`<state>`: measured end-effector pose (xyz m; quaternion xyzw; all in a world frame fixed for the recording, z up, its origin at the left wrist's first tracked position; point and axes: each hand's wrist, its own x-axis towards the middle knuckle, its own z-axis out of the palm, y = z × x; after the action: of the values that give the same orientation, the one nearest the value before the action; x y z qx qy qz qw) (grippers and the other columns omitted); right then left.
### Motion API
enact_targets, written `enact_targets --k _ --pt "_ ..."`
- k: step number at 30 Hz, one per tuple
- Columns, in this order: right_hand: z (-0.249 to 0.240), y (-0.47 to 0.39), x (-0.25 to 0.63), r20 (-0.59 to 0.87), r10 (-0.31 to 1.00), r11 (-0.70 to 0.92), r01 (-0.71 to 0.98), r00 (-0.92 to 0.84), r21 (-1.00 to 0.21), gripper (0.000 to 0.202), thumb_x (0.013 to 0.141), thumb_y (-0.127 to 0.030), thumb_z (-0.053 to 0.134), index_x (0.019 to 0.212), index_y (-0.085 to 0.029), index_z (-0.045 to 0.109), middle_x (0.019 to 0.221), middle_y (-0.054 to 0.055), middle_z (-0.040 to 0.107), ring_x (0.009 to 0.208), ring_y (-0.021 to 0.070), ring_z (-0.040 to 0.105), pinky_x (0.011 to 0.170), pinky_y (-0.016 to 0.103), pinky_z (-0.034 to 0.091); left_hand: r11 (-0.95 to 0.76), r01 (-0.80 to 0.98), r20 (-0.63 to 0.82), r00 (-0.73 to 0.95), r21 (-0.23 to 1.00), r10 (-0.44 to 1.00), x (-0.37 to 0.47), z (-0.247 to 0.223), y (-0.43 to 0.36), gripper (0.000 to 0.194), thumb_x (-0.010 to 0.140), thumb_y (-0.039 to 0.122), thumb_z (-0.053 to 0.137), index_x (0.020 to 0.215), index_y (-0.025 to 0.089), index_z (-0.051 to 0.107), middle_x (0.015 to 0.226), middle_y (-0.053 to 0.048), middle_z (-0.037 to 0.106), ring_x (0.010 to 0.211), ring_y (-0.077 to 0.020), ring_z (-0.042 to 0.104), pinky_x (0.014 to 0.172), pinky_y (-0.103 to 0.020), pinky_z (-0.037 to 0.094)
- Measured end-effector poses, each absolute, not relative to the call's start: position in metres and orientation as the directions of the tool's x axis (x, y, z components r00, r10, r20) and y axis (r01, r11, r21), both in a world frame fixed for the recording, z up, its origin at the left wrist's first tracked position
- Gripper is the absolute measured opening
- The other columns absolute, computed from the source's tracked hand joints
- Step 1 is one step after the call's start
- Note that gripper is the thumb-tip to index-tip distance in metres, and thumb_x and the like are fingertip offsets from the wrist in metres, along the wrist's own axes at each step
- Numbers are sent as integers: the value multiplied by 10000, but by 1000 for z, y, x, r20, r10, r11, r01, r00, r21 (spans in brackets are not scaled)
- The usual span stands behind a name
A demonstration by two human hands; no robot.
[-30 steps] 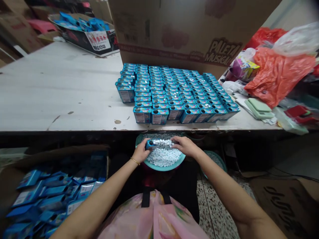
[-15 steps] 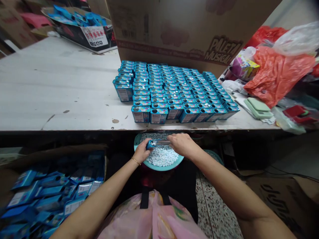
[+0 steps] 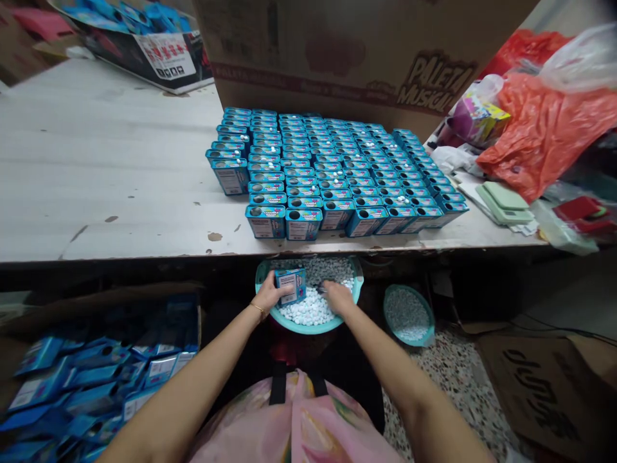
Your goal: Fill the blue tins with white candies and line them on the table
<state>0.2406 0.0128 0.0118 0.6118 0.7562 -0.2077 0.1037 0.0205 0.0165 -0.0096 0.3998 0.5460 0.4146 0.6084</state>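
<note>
My left hand point(image 3: 270, 294) grips a small blue candy box point(image 3: 291, 287) by its side, tilted over the left part of a turquoise basin point(image 3: 357, 283). White candy pellets point(image 3: 308, 310) fill the basin. Down among the pellets, my right hand point(image 3: 337, 297) has its fingers closed on what looks like a small clear scoop, mostly hidden by fingers and pellets. Above the basin, many blue candy boxes point(image 3: 303, 224) stand upright in close rows on the white table point(image 3: 120, 186), their top holes showing and a few stray pellets on them.
A carton point(image 3: 197, 321) of blue boxes sits low at the left. A smaller turquoise basin point(image 3: 427, 337) of pellets stands on the floor at right. Behind the rows rises a large cardboard box point(image 3: 337, 58). Plastic bags point(image 3: 540, 135) and a pale green scale point(image 3: 504, 200) crowd the table's right end.
My right hand has moved from the candy box's opening down into the pellets. My left hand has turned the box so its printed face shows. The view has shifted slightly.
</note>
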Motion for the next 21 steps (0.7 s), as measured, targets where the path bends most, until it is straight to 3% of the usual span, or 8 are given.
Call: enact_targets --k 5,11,17,21 --pt "-17 15 217 -382 902 90 953 -201 -289 289 849 -343 380 1099 -228 467 1067 50 603 982 162 543 760 244 378 354 -170 -339 112 920 934 34 -1 13 541 543 279 712 997 163 443 910 -58 615 850 -198 594 782 -397 470" --pt "-16 16 243 -277 929 28 792 -246 -610 287 773 -315 506 1055 -261 496 997 4 620 903 152 557 733 241 391 203 -89 -193 109 975 975 4 30 2 571 591 287 679 1088 190 415 976 -53 591 882 -199 578 820 -387 448" --pt "38 14 270 -174 925 157 756 -339 -636 281 758 -305 516 1029 -235 523 874 11 618 795 152 556 685 243 395 43 277 -48 12 960 999 -21 26 1 525 601 328 645 1061 190 433 893 -14 570 837 -186 556 828 -367 426" --pt "82 14 275 -147 908 243 780 -392 -577 290 775 -340 496 1046 -238 517 937 14 619 855 156 555 716 244 394 -23 453 9 32 891 999 -11 19 2 475 618 301 616 1054 203 453 869 1 565 808 -172 546 792 -315 423"
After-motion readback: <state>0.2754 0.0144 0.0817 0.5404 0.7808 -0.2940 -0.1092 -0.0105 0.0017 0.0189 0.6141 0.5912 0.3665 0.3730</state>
